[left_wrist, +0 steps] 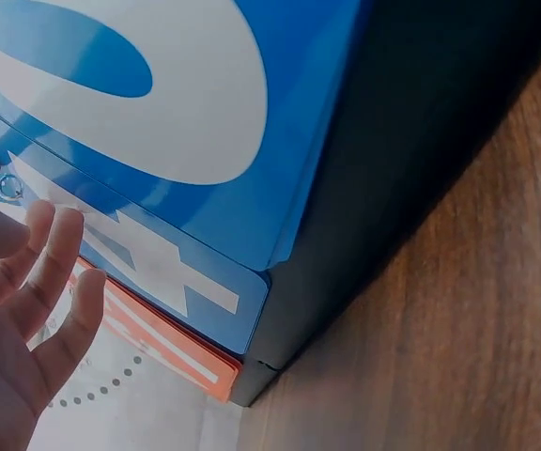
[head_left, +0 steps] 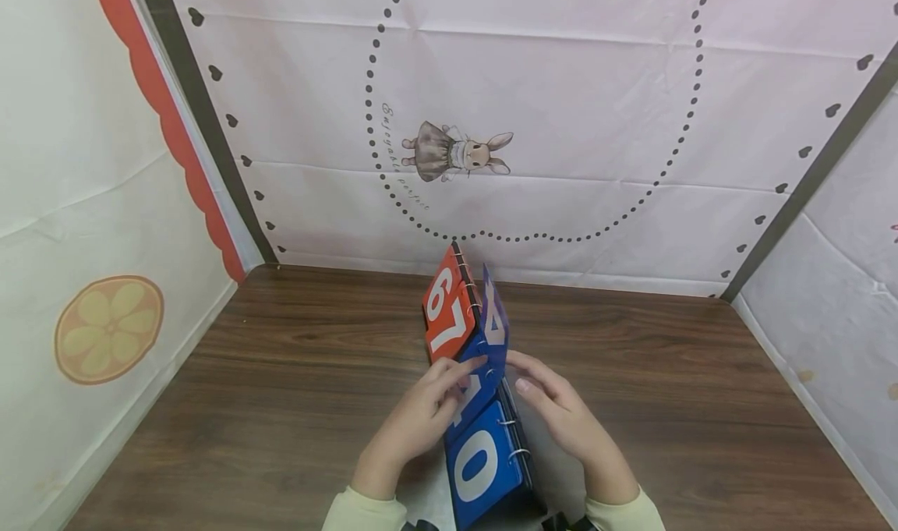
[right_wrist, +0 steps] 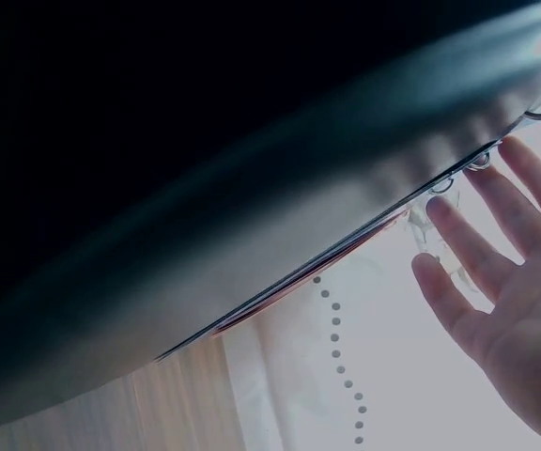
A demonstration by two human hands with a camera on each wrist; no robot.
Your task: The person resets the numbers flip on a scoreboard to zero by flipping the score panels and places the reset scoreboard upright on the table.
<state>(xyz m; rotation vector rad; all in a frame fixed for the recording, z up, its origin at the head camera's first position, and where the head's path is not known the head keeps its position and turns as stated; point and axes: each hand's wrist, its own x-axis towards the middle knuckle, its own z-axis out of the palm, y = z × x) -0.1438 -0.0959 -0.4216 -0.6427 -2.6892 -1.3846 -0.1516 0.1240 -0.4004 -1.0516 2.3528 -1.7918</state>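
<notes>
A tabletop flip scoreboard (head_left: 484, 469) with ring-bound number cards stands on the table, its black stand running away from me. Its near blue card shows a white 0 (head_left: 475, 465); red cards (head_left: 449, 306) with white digits sit at the far end. Between them a blue card with a white 4 (head_left: 494, 320) stands raised at the rings. My left hand (head_left: 419, 414) reaches over the blue cards, index finger extended to the raised card. On the other side, my right hand (head_left: 561, 406) has its fingertips right at that card's edge, fingers loosely extended in the right wrist view.
The brown wooden table (head_left: 316, 359) extends on both sides of the scoreboard. A white printed cloth wall (head_left: 561, 125) with a rabbit picture rises behind it, and more cloth walls (head_left: 105, 203) flank the table.
</notes>
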